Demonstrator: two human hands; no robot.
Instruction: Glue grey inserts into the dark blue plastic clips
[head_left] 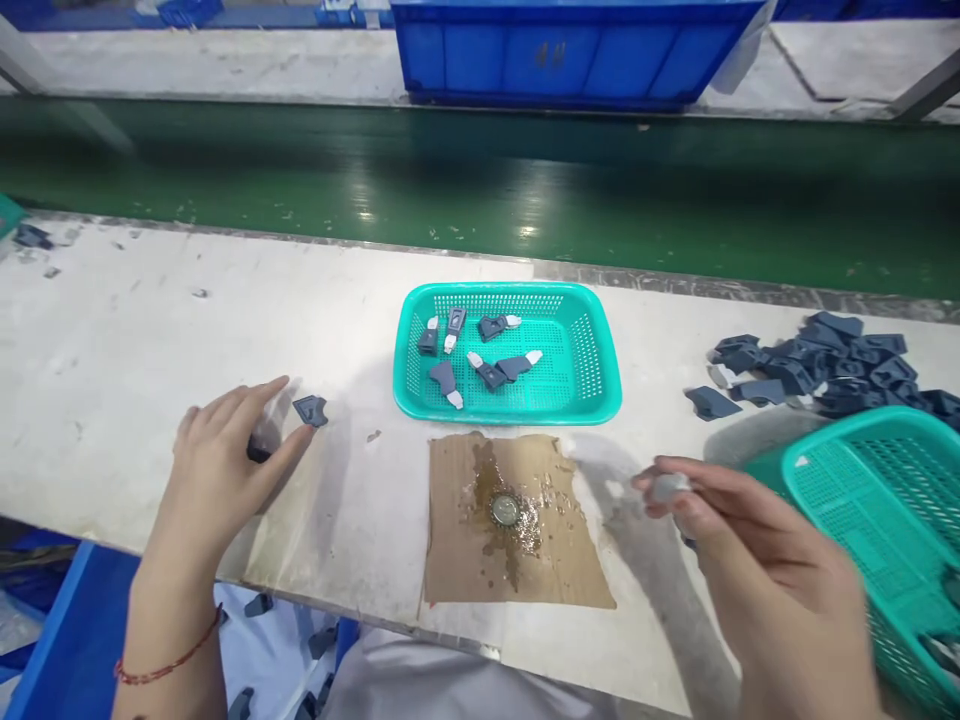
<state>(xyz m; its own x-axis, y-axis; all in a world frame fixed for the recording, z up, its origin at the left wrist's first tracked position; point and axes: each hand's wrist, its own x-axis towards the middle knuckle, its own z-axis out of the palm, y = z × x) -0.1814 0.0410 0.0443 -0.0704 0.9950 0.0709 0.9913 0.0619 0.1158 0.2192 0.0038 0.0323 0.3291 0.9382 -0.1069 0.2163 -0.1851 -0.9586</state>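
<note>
My left hand (232, 455) is over the left of the table, its fingers apart, with a dark grey plastic part (310, 410) at its thumb tip. Between the thumb and fingers of my right hand (757, 550) is a small whitish piece (670, 487). A brown cardboard square (457, 540), wet in the middle, lies between my hands with a round metal cap (506, 510) on it. Behind the cardboard, a green basket (508, 410) holds several dark grey parts (445, 378) with white tips.
At the right lie a pile of dark grey parts (847, 365) and a second green basket (862, 480). Beyond the table runs a green belt (450, 190), with a blue crate (577, 55) behind it. A blue bin (82, 640) with dark parts stands below at the left.
</note>
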